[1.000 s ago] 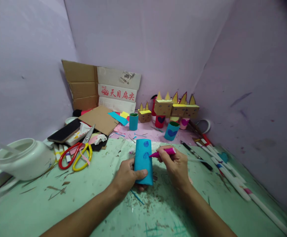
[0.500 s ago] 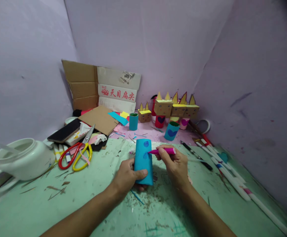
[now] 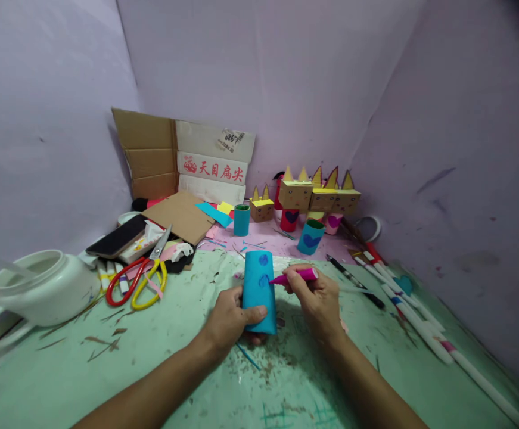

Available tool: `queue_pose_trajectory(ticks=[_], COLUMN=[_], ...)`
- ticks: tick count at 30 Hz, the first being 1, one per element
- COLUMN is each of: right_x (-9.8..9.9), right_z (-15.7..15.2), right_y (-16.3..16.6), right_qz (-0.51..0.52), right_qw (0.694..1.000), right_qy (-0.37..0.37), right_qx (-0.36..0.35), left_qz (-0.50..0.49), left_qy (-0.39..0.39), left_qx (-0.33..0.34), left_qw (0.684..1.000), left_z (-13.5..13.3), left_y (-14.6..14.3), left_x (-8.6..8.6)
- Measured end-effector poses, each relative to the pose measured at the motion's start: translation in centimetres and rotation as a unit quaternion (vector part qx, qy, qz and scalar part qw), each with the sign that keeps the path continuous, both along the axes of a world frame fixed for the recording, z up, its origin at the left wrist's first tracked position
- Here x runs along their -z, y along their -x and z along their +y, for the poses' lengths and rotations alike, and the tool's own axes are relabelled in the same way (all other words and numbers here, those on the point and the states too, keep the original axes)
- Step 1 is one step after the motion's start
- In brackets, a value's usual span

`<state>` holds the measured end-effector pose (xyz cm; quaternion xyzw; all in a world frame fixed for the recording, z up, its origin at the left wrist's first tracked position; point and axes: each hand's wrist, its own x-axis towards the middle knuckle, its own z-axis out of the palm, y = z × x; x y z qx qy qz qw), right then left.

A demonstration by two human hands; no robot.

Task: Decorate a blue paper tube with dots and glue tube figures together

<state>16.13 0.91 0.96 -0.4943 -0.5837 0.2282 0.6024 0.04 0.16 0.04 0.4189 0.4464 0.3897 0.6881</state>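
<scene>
My left hand (image 3: 230, 319) is wrapped round the lower part of a blue paper tube (image 3: 258, 289) that stands tilted on the green mat (image 3: 152, 369). The tube bears two darker blue round marks near its top. My right hand (image 3: 317, 301) pinches a pink marker (image 3: 297, 276), whose tip touches the tube at the lower mark. Both hands sit at the centre of the view, close together.
Red and yellow scissors (image 3: 140, 277), a phone (image 3: 116, 236) and a white pot (image 3: 40, 292) lie to the left. Cardboard sheets (image 3: 183, 161) lean on the back wall beside cardboard figures (image 3: 317, 199) and blue tubes (image 3: 310, 236). Several markers (image 3: 402, 304) lie to the right.
The marker tip shifted slightly up along the tube, then back down to the lower mark. The left hand and tube stayed in place.
</scene>
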Motion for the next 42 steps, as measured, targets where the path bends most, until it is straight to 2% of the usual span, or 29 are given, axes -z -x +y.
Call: queue_pose_trajectory(ticks=[24, 42], right_x=[0.19, 0.27], right_z=[0.06, -0.23], right_y=[-0.11, 0.50], right_qz=[-0.007, -0.018], right_qw=[1.000, 1.000], right_qy=[0.006, 0.006], right_qx=[0.013, -0.018], left_qz=[0.000, 0.000], left_qy=[0.002, -0.010], left_qx=[0.001, 0.016], left_qw=[1.000, 1.000], left_z=[-0.18, -0.09], left_y=[0.00, 0.09], left_x=[-0.10, 0.00])
